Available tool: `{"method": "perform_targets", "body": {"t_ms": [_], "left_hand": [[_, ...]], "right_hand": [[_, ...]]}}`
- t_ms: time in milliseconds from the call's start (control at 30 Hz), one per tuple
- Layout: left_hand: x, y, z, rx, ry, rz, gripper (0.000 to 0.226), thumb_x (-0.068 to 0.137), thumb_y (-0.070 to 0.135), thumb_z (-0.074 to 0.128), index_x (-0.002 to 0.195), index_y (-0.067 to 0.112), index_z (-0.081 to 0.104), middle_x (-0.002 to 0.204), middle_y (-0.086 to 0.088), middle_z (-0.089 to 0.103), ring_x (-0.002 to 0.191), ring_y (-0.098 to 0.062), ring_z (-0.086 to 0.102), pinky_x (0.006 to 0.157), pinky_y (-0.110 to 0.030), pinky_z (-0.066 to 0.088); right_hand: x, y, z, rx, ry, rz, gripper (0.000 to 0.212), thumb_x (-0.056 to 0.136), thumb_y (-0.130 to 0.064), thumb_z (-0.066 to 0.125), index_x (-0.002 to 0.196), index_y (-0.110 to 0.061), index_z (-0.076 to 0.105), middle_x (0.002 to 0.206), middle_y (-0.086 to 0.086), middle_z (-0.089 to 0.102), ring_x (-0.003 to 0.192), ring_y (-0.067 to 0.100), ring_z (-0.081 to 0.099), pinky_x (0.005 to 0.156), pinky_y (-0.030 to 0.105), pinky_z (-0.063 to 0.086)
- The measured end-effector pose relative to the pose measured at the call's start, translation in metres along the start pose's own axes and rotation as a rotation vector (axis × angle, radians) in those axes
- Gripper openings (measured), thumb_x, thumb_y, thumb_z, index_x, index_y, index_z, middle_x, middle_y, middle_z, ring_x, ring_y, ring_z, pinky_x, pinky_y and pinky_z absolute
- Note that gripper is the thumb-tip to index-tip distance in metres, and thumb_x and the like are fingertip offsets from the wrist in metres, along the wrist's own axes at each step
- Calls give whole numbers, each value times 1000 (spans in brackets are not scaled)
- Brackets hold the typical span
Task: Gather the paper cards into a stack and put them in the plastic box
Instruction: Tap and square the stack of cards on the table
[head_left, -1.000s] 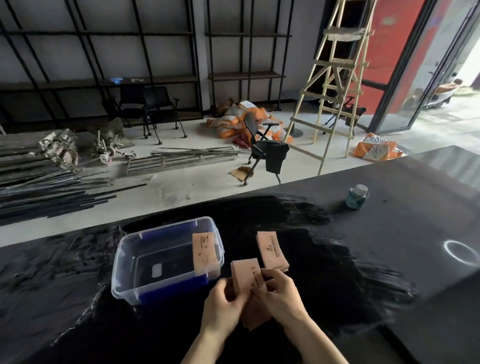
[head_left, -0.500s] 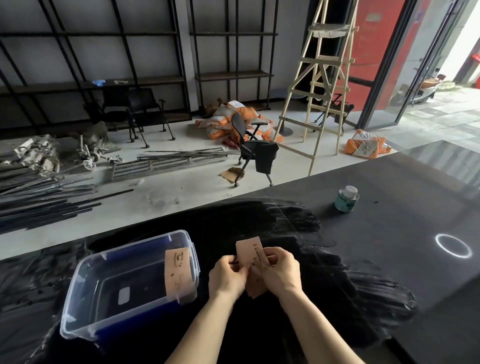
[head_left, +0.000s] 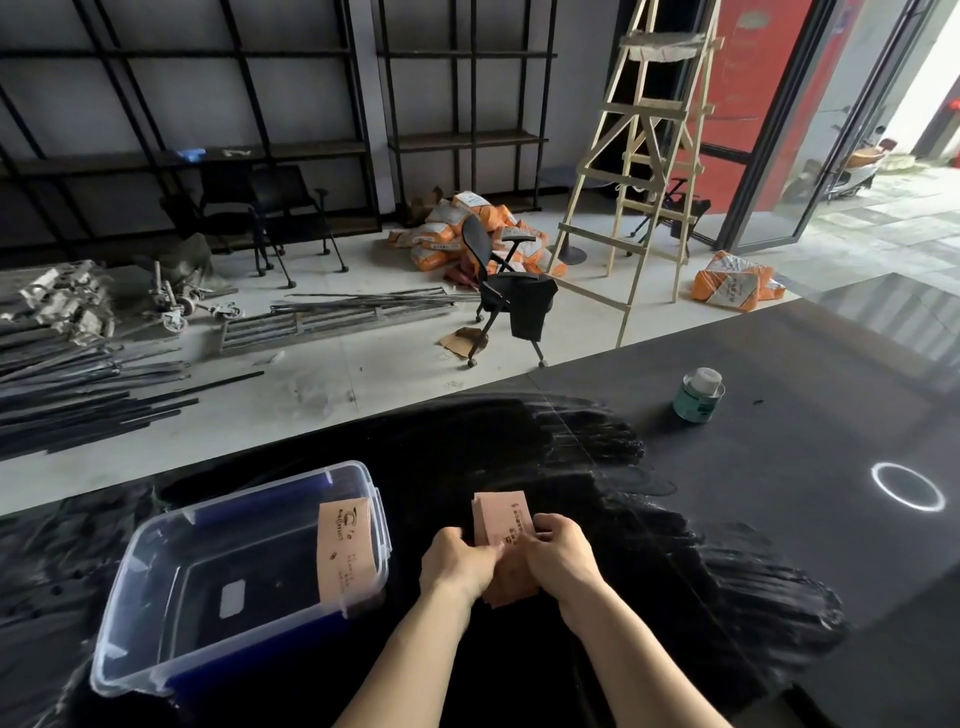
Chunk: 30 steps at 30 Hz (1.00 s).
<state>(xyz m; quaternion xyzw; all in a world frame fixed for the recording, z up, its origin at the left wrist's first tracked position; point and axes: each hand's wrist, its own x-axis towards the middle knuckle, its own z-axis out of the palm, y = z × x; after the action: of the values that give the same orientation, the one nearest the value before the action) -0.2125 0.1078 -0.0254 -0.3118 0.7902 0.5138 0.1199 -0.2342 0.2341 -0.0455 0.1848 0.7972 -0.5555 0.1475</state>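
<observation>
A stack of salmon-pink paper cards (head_left: 503, 522) is held upright between both hands over the black table. My left hand (head_left: 457, 564) grips its left edge and my right hand (head_left: 558, 556) grips its right side; the lower part of the stack is hidden behind my fingers. To the left stands a clear plastic box (head_left: 156, 644) with a blue tint. More pink cards (head_left: 344, 551) lean against the inside of its right wall.
A teal jar with a white lid (head_left: 698, 396) stands at the far right of the table (head_left: 779, 519). A white ring of light (head_left: 906, 487) lies on the surface to the right. Beyond the table edge are a chair, ladder and metal bars.
The separate pile of cards lying on the table a second ago is gone; all loose cards are now in my hands. The view shifted so the box sits further left and lower.
</observation>
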Motion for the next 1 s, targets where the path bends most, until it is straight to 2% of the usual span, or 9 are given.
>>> {"method": "perform_targets", "body": {"t_ms": [67, 167, 267, 433, 567, 667, 733, 833, 1000], "left_hand": [[-4, -4, -1, -47, -44, -23, 70, 77, 33, 84, 137, 9, 60, 127, -14, 72, 111, -27, 70, 99, -38, 57], [-14, -13, -8, -153, -114, -4, 45, 77, 20, 82, 118, 7, 73, 104, -13, 79, 96, -27, 76, 94, -44, 62], [-35, -30, -23, -181, -115, 68, 42, 83, 12, 78, 123, 13, 68, 109, -10, 77, 99, -24, 74, 95, -44, 61], [-67, -56, -51, -202, -153, 227, 45, 90, 11, 74, 123, 34, 54, 117, 5, 68, 99, -5, 66, 74, -20, 59], [-76, -68, -66, -177, -156, 331, 51, 89, 3, 73, 115, 42, 53, 110, 16, 70, 94, 5, 69, 61, -5, 53], [-87, -93, -97, -190, -129, 384, 60, 87, -5, 71, 119, 43, 56, 110, 23, 72, 107, 16, 63, 71, -2, 52], [-94, -114, -121, -189, -83, 400, 64, 85, -10, 70, 119, 43, 57, 116, 32, 69, 114, 14, 62, 79, -4, 53], [-102, -146, -153, -203, 9, 460, 69, 80, -21, 65, 125, 31, 55, 121, 26, 69, 118, 4, 64, 94, -10, 51], [-109, -179, -185, -194, 44, 492, 65, 82, -26, 56, 127, 21, 49, 120, 13, 70, 115, -4, 67, 100, -15, 50]], "right_hand": [[-7, 2, 1, 5, -17, 2, 28, 95, -13, 65, 123, -11, 70, 108, 8, 77, 95, 25, 76, 89, 47, 63], [-24, 1, -2, 36, -81, -29, 26, 95, -11, 60, 117, -15, 72, 104, 7, 79, 94, 25, 77, 88, 49, 64], [-55, 7, -1, 101, -146, -78, 31, 93, -6, 58, 116, -20, 73, 103, 7, 80, 92, 23, 78, 87, 50, 64], [-97, 21, 5, 213, -228, -190, 41, 92, 1, 59, 117, -30, 70, 111, 9, 77, 100, 25, 76, 87, 49, 64], [-109, 24, 7, 233, -240, -328, 50, 84, 5, 56, 118, -29, 68, 107, 8, 78, 101, 24, 75, 77, 35, 64], [-130, 20, 33, 262, -292, -414, 56, 79, 13, 52, 118, -24, 67, 107, 9, 77, 99, 23, 76, 72, 28, 63], [-146, 18, 59, 264, -339, -470, 56, 78, 16, 53, 118, -21, 67, 109, 12, 77, 100, 27, 76, 74, 30, 63], [-165, 17, 96, 276, -411, -529, 58, 76, 20, 52, 119, -16, 65, 111, 17, 76, 102, 32, 74, 79, 34, 62], [-189, 16, 140, 280, -486, -548, 61, 73, 20, 52, 116, -20, 65, 109, 16, 75, 103, 31, 73, 84, 36, 61]]}}
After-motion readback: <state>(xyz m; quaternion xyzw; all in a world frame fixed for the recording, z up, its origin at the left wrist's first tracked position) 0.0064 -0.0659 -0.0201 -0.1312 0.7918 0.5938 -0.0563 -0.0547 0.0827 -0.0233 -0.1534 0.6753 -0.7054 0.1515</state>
